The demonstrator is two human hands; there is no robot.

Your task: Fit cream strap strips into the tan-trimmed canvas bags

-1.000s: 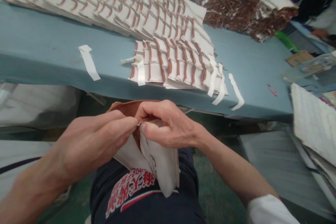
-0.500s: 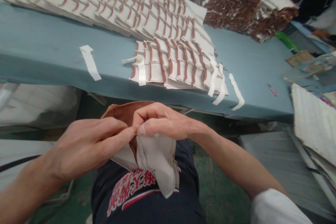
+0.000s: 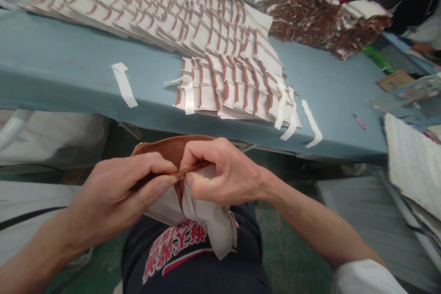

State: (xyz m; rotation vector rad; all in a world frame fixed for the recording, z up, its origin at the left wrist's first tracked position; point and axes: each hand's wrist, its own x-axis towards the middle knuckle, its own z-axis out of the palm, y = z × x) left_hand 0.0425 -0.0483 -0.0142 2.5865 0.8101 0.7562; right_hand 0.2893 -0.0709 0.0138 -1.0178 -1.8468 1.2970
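Note:
I hold a small pouch-like piece of white fabric with a brown lining [image 3: 203, 211] in front of my chest, below the table edge. My left hand [image 3: 120, 193] pinches its brown edge from the left, thumb against forefinger. From the right, my right hand [image 3: 223, 172] pinches the same edge with its fingers curled over the fabric. The fingertips of both hands meet at the brown seam. The white part of the fabric hangs down over my dark shirt with red lettering [image 3: 186, 257].
A blue-grey table [image 3: 51, 69] carries overlapping rows of white pieces with brown strips [image 3: 193, 23], a smaller batch [image 3: 234, 87] near the front edge, and loose white strips [image 3: 124, 85]. A tangled heap of similar pieces [image 3: 310, 0] lies at the back right. Stacked white sheets [image 3: 413, 165] stand to the right.
Both hands stay pinched on the fabric piece and have shifted slightly. The fingers have worked along the brown edge, which now shows between the fingertips.

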